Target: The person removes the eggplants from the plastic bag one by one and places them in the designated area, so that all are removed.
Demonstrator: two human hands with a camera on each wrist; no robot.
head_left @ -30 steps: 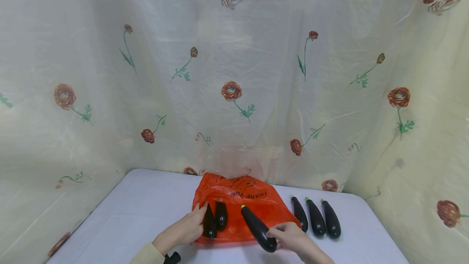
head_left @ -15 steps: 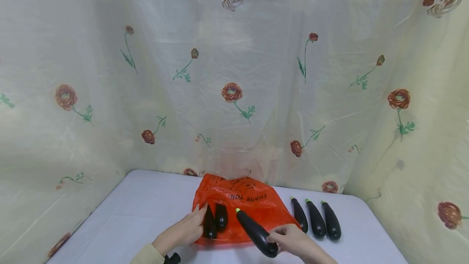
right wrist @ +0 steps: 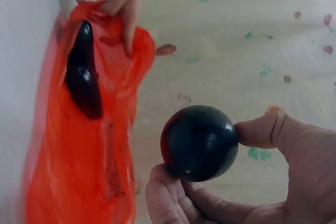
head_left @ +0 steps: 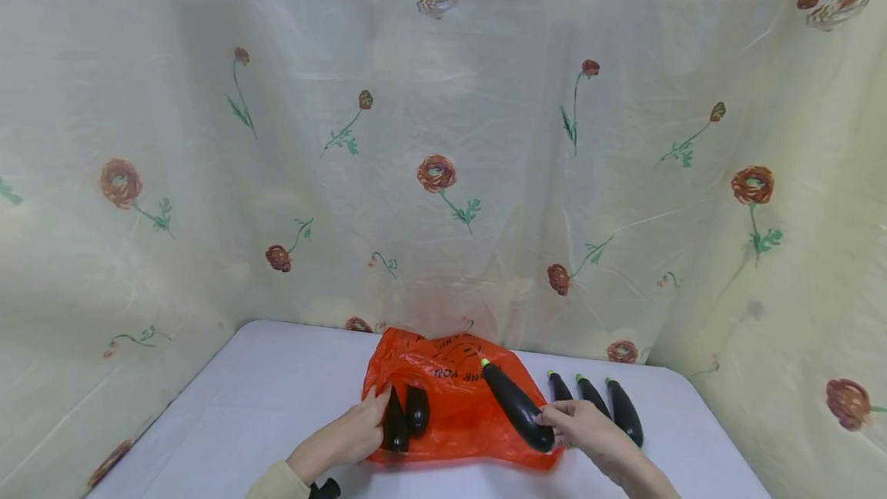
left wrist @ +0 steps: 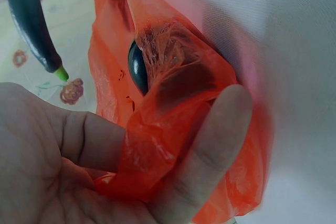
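My right hand (head_left: 603,441) pinches a dark eggplant (head_left: 514,403) by its rounded bottom end. Its green stem tip points up and left, over the right part of the red plastic bag (head_left: 457,441). The right wrist view shows that eggplant's round end (right wrist: 197,142) between thumb and fingers. At the bag's left side, my left hand (head_left: 349,430) grips the edge; in the left wrist view the thin plastic (left wrist: 147,150) lies between thumb and fingers. Inside the bag's mouth lie two eggplants, one at the left (head_left: 396,428) and one beside it (head_left: 417,410); their far ends are hidden.
Right of the bag, three eggplants lie in a row: an outer one (head_left: 624,409), a middle one (head_left: 590,393) and an inner one (head_left: 558,387), the last two partly behind my right hand. A flowered curtain (head_left: 513,199) surrounds the white table (head_left: 277,376).
After a small shift down and left, my right hand has carried the eggplant up and to the right. My left hand has stayed at the bag's edge.
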